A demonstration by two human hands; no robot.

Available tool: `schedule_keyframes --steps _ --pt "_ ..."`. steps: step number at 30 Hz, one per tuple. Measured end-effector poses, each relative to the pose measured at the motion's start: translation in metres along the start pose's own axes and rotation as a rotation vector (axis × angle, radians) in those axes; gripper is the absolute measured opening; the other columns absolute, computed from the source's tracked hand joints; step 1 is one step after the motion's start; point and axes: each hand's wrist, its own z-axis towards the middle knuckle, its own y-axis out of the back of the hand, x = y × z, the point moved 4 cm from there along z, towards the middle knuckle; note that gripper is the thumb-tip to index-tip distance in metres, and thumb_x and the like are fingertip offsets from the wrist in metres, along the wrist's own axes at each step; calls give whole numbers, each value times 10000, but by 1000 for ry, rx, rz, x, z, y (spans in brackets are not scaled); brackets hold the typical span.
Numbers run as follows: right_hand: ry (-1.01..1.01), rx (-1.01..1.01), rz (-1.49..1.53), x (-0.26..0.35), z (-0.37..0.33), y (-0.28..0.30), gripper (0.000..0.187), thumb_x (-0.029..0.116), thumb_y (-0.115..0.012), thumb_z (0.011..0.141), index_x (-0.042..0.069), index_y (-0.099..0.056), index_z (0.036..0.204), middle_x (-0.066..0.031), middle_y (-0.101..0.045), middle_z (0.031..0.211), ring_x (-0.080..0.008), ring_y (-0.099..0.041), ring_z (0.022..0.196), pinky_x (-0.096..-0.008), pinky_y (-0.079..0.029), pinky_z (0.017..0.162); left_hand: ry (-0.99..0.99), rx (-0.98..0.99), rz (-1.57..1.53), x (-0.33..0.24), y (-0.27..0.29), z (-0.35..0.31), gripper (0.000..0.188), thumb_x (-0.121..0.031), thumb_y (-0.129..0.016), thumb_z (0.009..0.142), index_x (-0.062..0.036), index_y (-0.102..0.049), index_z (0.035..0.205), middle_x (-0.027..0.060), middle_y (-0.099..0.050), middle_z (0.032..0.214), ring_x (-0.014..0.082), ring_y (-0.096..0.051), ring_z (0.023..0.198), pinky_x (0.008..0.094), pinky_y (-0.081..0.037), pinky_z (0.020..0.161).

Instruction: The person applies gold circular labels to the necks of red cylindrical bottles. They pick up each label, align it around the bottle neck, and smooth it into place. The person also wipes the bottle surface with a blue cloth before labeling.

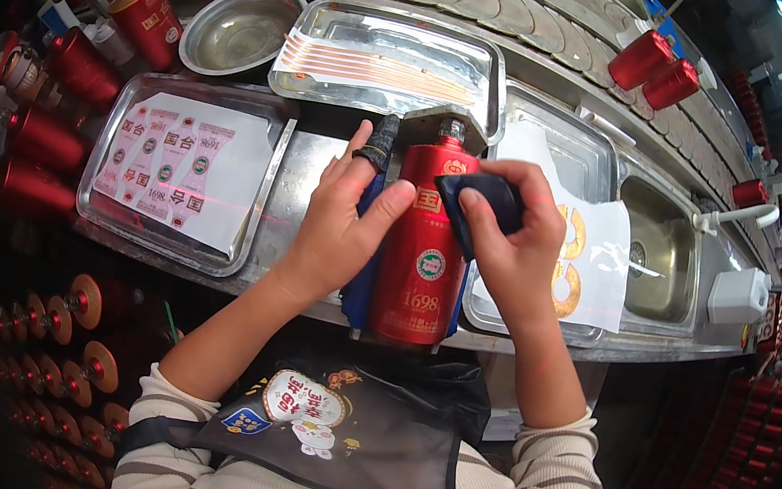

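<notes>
Left forearm [231, 332]: bare, slanting up and inward | left hand [340, 215]: fingers extended forward, one dark-wrapped, thumb angled inward | right forearm [546, 369]: bare, slanting up and inward | right hand [523, 239]: index finger bent, thumb opposed, pinching

Passable left of the red bottle [418, 299], along a counter strip [297, 170] between label tray [153, 247] and left hand [344, 209]. Closed off at its left flank by that hand; at its right, by right hand [519, 233] and dark cloth [489, 211]. Blocked beyond its neck by bracket [429, 127] and strip tray [373, 23]. Open over its near end, between both forearms [240, 343], above apron [399, 393].
</notes>
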Motion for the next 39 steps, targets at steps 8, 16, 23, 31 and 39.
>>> schedule_keyframes --steps 8,16,23,31,39 --pt "429 101 -138 20 25 -6 223 -11 -732 770 48 -653 970 -114 -649 831 -324 -637 766 -379 -517 656 40 7 -80 14 4 -28 593 -219 -621 975 34 -391 1460 204 -439 1489 216 -518 1238 323 -461 964" --pt "676 434 -37 49 -84 15 251 95 -755 697 94 -746 948 -30 -526 714 -215 -571 709 -363 -529 665 12 77 -269 6 2 -66 533 -211 -611 989 63 -445 1414 150 -571 1306 187 -554 1160 321 -431 997" --pt "403 245 -153 40 -104 25 350 -75 -768 661 52 -722 984 -66 -651 839 -228 -631 754 -336 -525 723 45 197 -351 6 -24 -83 614 -168 -593 996 31 -306 1501 176 -383 1504 241 -404 1356 372 -328 1119" --pt "-454 -145 110 -23 -132 27 221 38 -729 884 -4 -606 1063 -35 -640 980 -99 -606 856 -234 -506 752 -276 47 218 -19 -16 -94 466 -268 -660 940 3 -594 1314 300 -400 1505 384 -408 1403 581 -207 1143" --pt "-515 -136 84 -29 -134 32 235 3 -725 880 1 -596 1077 -28 -614 944 -68 -574 816 -208 -486 712 -191 39 514 5 -19 -140 405 -383 -581 976 -43 -724 1142 394 -205 1554 501 -253 1456 686 -32 1128"
